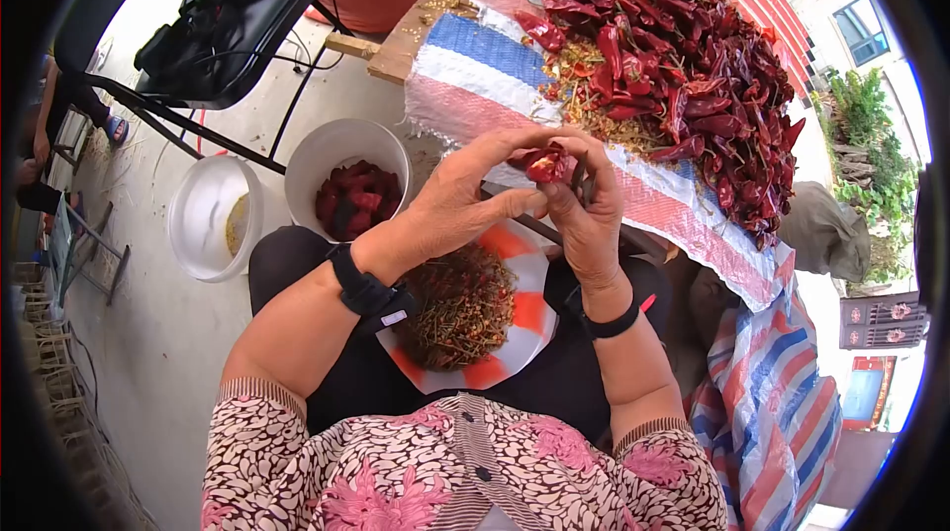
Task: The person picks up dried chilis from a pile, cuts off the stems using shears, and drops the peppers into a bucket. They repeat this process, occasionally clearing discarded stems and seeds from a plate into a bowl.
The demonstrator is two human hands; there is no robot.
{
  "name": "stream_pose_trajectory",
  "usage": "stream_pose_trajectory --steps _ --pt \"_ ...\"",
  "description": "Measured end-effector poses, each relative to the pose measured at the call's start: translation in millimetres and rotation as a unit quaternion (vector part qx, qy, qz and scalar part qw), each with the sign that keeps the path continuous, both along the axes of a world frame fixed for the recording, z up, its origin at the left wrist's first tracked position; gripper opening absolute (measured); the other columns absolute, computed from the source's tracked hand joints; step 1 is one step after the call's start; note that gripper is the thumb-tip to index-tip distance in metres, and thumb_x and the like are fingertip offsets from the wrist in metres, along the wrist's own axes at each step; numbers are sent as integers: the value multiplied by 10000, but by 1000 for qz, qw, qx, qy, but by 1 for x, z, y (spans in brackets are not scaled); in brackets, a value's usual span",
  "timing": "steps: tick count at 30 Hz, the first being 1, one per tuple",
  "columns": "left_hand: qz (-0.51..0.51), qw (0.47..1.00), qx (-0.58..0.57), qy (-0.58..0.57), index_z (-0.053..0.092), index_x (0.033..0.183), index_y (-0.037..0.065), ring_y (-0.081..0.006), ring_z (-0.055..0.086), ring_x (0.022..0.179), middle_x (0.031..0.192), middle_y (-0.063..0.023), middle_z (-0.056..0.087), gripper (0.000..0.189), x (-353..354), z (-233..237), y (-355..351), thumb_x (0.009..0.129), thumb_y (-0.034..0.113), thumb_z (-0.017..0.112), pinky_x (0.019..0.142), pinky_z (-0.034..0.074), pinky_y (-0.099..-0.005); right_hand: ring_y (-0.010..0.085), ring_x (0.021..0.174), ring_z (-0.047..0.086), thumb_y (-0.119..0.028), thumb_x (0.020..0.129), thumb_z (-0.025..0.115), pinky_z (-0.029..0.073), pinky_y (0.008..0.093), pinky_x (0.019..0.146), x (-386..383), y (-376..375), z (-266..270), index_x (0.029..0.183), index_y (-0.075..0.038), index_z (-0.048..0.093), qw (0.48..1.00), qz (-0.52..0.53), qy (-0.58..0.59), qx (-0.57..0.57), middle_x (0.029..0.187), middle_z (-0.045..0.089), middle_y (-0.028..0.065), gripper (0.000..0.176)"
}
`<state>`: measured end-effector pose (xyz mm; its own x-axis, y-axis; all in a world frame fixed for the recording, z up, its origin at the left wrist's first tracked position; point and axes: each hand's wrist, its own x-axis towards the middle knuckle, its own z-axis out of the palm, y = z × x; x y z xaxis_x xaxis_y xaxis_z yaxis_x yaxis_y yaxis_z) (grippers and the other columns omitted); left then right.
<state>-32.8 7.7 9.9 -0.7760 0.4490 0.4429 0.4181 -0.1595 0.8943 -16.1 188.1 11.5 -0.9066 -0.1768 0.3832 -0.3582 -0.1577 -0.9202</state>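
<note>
A dried red chili pepper (544, 165) is held between my two hands, in front of the striped sheet's near edge. Its torn or cut end shows a pale inside. My left hand (473, 190) curls over it from the left, thumb pointing right. From the other side, my right hand (592, 214) pinches the chili with thumb and fingers; a dark sliver shows by those fingers, too small to name. Below, on my lap, sits a white-and-orange basin (532, 318) with a heap of stems and seeds (460, 308). A large pile of dried red chilies (693, 86) lies beyond my hands.
The chilies rest on a striped woven sheet (475, 46) over a wooden table (396, 54). A white bucket (299, 175) with red chili pieces and its white lid-like tub (203, 224) stand on the floor at left. A black chair (247, 66) holds cables and bags.
</note>
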Motion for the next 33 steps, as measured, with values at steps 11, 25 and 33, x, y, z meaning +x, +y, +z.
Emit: stream_pose_trajectory --steps 11,25,33 --pt "20 997 37 -65 574 1162 18 -125 545 951 1022 -46 561 381 8 5 -6 831 139 717 840 449 -266 97 933 540 -52 917 578 482 185 673 7 -4 -3 1259 -82 544 998 52 -29 37 1198 471 53 345" --pt "50 985 -84 -145 539 964 42 -42 489 782 861 26 548 360 10 4 -14 762 192 797 694 440 -202 20 478 404 -211 879 629 289 193 436 14 -6 2 1090 -24 568 984 24 -169 -46 633 508 -33 289" --pt "-18 974 68 -217 546 982 43 -25 488 804 890 31 555 173 12 -1 -11 930 190 622 725 437 -187 35 479 439 -156 853 685 315 186 431 6 -5 6 1011 -28 599 968 52 -236 -63 660 545 -24 221"
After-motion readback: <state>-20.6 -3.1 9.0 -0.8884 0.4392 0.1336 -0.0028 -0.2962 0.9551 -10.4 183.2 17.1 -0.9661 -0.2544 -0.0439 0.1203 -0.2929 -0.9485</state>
